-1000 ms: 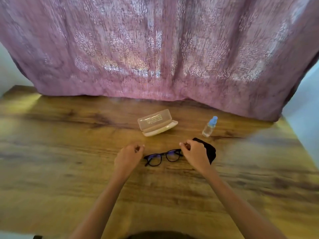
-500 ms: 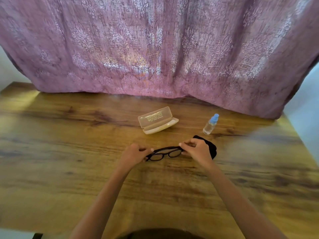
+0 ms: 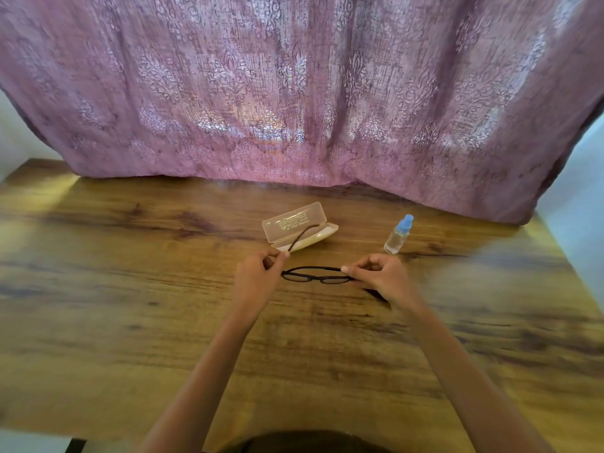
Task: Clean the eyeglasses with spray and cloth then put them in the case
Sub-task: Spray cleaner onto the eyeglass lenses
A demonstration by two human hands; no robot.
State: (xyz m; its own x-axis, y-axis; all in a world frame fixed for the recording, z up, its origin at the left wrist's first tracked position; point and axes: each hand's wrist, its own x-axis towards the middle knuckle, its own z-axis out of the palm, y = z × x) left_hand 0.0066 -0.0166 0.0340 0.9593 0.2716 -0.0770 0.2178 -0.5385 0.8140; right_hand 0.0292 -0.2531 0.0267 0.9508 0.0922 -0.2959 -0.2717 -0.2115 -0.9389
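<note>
Black-framed eyeglasses (image 3: 315,275) hang just above the wooden table (image 3: 130,305), held at both ends. My left hand (image 3: 258,275) pinches the left hinge, and the left temple arm sticks up and back toward the case. My right hand (image 3: 380,276) pinches the right end of the frame. An open translucent beige case (image 3: 299,225) lies behind the glasses. A small clear spray bottle (image 3: 398,235) with a blue cap stands to the right of the case. Only a dark sliver of the black cloth (image 3: 376,294) shows under my right hand.
A pink patterned curtain (image 3: 294,93) hangs along the table's back edge. The table's left and right edges are in view, with pale wall beyond them.
Both hands have taken hold of the glasses and lifted them off the table. The left temple arm has swung open. My right hand now covers most of the cloth.
</note>
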